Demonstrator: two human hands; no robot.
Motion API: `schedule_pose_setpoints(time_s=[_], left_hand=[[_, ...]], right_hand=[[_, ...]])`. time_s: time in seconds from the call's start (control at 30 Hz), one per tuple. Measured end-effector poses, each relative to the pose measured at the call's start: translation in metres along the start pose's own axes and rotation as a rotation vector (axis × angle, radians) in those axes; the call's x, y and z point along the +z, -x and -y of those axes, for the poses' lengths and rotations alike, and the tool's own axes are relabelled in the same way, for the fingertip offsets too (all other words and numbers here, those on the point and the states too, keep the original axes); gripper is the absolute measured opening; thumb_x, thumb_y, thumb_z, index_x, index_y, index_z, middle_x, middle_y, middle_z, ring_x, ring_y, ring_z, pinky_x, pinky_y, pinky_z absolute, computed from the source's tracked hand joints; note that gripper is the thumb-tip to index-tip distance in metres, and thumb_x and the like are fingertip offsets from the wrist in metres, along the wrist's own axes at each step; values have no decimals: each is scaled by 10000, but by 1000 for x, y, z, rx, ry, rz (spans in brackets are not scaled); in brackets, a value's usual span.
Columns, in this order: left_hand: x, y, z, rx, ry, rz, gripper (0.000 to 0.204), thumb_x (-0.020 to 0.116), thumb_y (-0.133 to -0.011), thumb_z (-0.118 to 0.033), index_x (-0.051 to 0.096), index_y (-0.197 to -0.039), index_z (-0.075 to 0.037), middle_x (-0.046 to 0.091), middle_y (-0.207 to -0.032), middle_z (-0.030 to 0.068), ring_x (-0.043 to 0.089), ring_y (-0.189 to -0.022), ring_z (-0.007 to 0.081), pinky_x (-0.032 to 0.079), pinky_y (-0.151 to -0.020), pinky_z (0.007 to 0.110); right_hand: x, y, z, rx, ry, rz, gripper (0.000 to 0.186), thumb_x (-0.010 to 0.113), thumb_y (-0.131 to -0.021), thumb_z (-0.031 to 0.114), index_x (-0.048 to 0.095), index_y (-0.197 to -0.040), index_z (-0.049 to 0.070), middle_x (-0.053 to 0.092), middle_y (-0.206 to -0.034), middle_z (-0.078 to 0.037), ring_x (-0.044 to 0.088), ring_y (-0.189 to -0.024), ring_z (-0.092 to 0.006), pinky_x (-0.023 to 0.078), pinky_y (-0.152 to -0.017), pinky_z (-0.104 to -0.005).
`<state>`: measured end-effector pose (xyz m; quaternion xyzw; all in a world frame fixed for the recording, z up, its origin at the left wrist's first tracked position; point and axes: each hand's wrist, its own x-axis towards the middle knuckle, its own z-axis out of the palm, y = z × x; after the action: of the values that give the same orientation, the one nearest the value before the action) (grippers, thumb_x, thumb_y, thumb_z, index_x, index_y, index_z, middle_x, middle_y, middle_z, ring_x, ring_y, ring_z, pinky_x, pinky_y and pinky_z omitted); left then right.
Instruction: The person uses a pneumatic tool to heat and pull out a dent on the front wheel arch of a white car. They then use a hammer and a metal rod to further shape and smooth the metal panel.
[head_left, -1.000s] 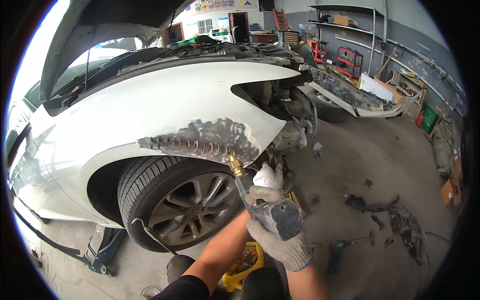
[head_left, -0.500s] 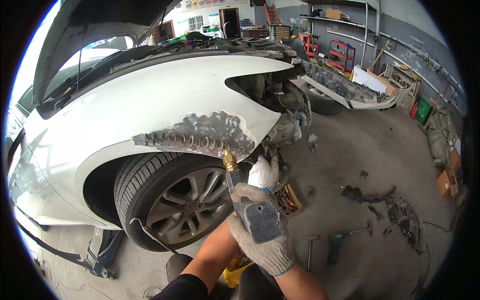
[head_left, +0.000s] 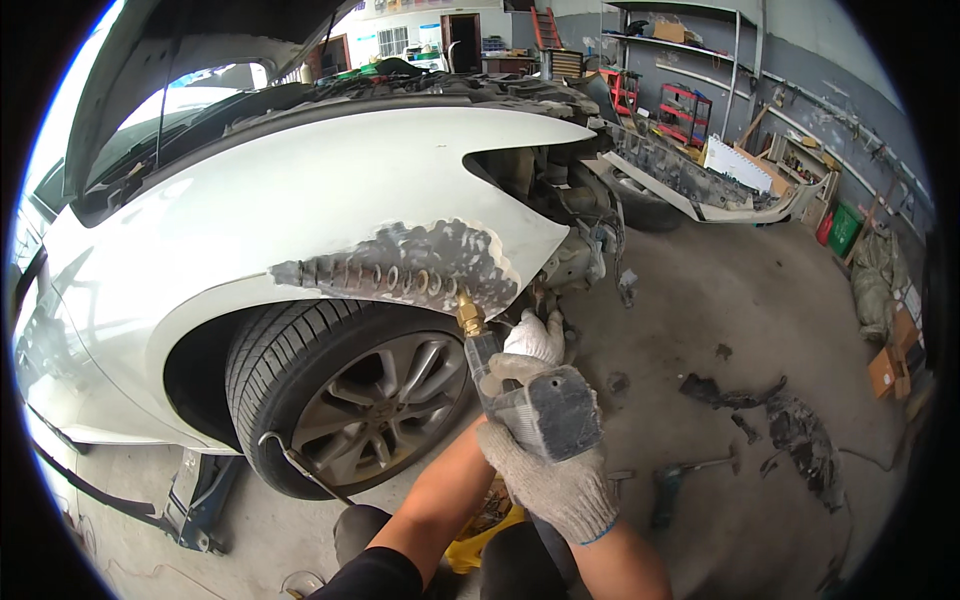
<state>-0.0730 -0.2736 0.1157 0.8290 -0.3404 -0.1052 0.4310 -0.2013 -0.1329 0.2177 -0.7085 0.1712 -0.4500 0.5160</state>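
Observation:
My right hand [head_left: 555,490], in a grey knit glove, is shut on a dark, boxy power tool [head_left: 560,405] with a brass nozzle [head_left: 471,316]. The nozzle points into the bare grey patch [head_left: 405,245] on the white fender [head_left: 290,180], at the end of a row of small upright metal rings [head_left: 395,278]; whether it touches cannot be told. Beyond the tool my left hand [head_left: 535,338], in a white glove, is curled at the fender's lower front edge, partly hidden; what it grips is unclear. Below the patch is the front wheel [head_left: 370,410].
A hooked bar [head_left: 300,460] leans at the tire, beside a jack [head_left: 195,505]. A yellow toolbox [head_left: 470,550] is between my legs. A drill [head_left: 668,495] and dark plastic pieces [head_left: 800,440] lie on the floor. A removed bumper [head_left: 730,205], shelves and cartons are at right.
The view has shifted slightly, with the car higher in the picture than a second ago. The tool and my hands have moved only a little, the nozzle staying at the row's end.

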Motion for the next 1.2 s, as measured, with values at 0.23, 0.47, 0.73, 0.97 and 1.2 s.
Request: schedule_pose_setpoints(time_s=[0.23,0.47,0.73,0.97,1.2], left_hand=[[-2,-6,0,-27,-39,-18,602,525,-931,-504,566,-1117,67,682,-951,296,680,-923,438,535,-824,501],[16,-6,8,-21,59,-45,587,556,-921,-503,562,-1139,42,686,-918,289,691,-878,427,543,-794,497],[-7,24,15,140,172,-163,479,578,-929,-430,563,-1149,-5,694,-889,172,683,-803,336,550,-690,442],[-99,42,67,422,868,82,316,450,-1025,-268,604,-1114,-7,668,-875,52,642,-780,191,553,-655,343],[-145,15,41,66,1552,491,394,447,-1031,-355,606,-1192,-33,687,-1059,121,680,-855,223,581,-736,367]], right_hand=[[-2,2,0,69,93,8,287,758,-805,53,649,-1069,22,683,-976,-51,643,-877,-121,531,-766,-286],[-7,0,-3,18,80,13,361,740,-804,32,619,-1144,24,674,-1032,-55,631,-938,-122,524,-807,-291],[-11,-12,11,-167,245,65,372,703,-774,110,626,-1133,47,644,-1080,-124,609,-1009,-300,452,-957,-393],[-12,-10,6,-148,125,-19,357,737,-810,207,660,-1132,73,689,-1080,-140,653,-1055,-291,508,-927,-366],[-10,-9,-3,-149,117,-66,366,699,-842,262,644,-1159,88,689,-1076,-142,658,-1011,-314,517,-889,-394]])
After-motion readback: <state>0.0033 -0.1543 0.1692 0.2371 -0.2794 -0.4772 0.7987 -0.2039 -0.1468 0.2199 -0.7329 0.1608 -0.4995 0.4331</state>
